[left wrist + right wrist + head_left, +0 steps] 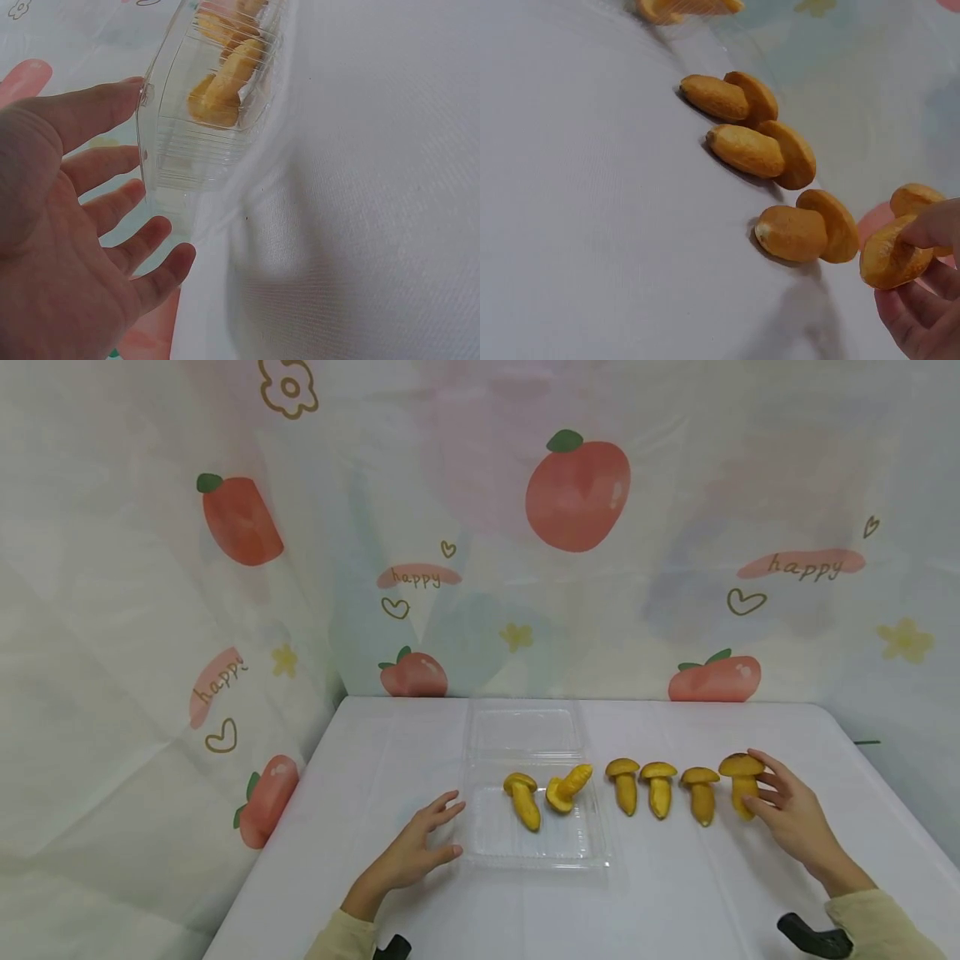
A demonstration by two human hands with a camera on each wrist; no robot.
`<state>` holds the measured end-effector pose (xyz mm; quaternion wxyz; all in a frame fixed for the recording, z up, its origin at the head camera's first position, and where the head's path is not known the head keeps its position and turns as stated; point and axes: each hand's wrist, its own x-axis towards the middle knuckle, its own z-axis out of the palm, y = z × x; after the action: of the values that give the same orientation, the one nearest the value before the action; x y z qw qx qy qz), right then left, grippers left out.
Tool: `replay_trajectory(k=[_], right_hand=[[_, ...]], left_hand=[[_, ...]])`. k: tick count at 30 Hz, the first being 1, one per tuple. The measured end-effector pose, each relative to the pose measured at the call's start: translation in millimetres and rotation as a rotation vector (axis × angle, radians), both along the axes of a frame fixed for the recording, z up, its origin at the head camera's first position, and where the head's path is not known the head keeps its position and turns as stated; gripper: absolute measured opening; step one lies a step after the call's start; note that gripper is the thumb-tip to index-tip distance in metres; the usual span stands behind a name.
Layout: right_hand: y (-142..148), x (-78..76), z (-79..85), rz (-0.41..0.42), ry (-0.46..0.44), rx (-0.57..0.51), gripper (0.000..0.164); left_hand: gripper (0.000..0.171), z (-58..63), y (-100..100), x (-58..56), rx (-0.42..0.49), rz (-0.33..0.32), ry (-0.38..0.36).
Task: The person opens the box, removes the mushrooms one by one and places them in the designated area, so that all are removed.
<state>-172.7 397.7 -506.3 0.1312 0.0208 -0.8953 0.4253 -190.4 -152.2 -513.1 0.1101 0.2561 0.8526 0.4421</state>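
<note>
A clear plastic clamshell box (487, 847) lies open on the table with its lid (522, 728) folded back. Inside its base are two yellow mushrooms, one (525, 806) with its cap away from me and another (573, 785) tilted. My left hand (411, 853) is by the box's left edge, fingers spread and loosely bent, holding nothing. At the right, my right hand (798, 818) pinches a mushroom (742, 767) by its stem, thumb against fingers. Whether that mushroom is off the table is hard to tell.
Between the box and my right hand, three more mushrooms lie in a row: one (625, 787) nearest the box, a middle one (659, 792) and one (701, 797) beside the held mushroom. A printed cloth (577, 635) rises behind the white table (660, 893).
</note>
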Motion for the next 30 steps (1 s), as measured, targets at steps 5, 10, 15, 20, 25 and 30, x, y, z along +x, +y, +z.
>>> replay_trajectory(k=[5, 10, 15, 20, 25, 30], right_hand=[[11.6, -1.3, -8.6, -0.023, -0.038, 0.013, 0.071], [20.8, -2.1, -16.5, -0.022, -0.114, 0.022, 0.07], [24.3, -3.9, -22.5, -0.006, -0.138, 0.016, 0.069], [24.7, -6.7, -23.7, 0.0, -0.181, 0.028, 0.069], [26.3, -9.6, -24.9, -0.002, -0.218, 0.048, 0.071], [28.5, -11.0, -30.4, 0.003, -0.202, 0.072, 0.07]], left_hand=[[0.064, 0.3, 0.7, 0.4, -0.005, 0.003, -0.005], [0.065, 1.4, 1.6, 0.9, 0.003, 0.003, -0.013], [0.064, 1.4, 1.7, 0.7, -0.002, 0.007, -0.005], [0.064, 1.1, 1.8, 0.6, -0.007, 0.012, -0.007], [0.065, 1.1, 1.2, 0.7, -0.007, 0.012, -0.007], [0.064, 1.0, 0.7, 0.5, -0.006, 0.004, 0.003]])
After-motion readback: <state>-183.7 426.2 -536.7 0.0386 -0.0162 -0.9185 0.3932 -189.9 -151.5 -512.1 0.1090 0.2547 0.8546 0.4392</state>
